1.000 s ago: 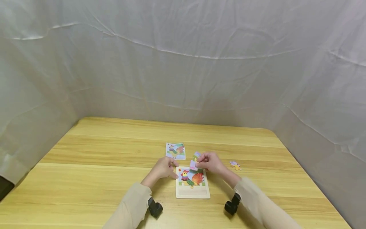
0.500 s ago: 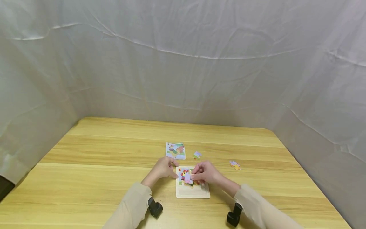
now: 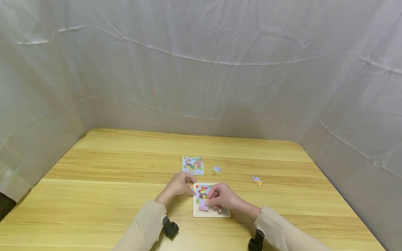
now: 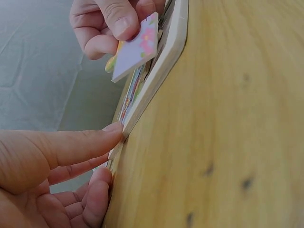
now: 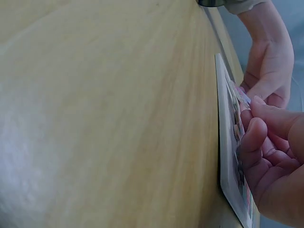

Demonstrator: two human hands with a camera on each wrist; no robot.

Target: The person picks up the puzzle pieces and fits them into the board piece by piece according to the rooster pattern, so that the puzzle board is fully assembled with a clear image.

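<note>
A shallow wooden puzzle tray [image 3: 211, 215] with a partly filled hen picture lies in front of me. My right hand [image 3: 223, 197] pinches a lilac jigsaw piece [image 4: 135, 52] with pink flowers between thumb and fingers. That piece is held tilted over the tray's lower left part, and the hand hides much of the picture. At the tray's upper left corner my left hand [image 3: 179, 184] touches the rim, its thumb [image 4: 90, 145] straight against the side edge. In the right wrist view, the right fingers hang close over the tray [image 5: 228, 156].
Behind the tray lies a printed hen picture card [image 3: 193, 165]. A blue and green jigsaw piece [image 3: 216, 170] rests to the right of the card. Farther right are lilac and orange jigsaw pieces [image 3: 258, 181]. The wooden table [image 3: 110, 195] is backed by grey cloth walls.
My right hand has carried the lilac jigsaw piece from the tray's top edge down and left to its lower left part. The left hand has stayed at the corner.
</note>
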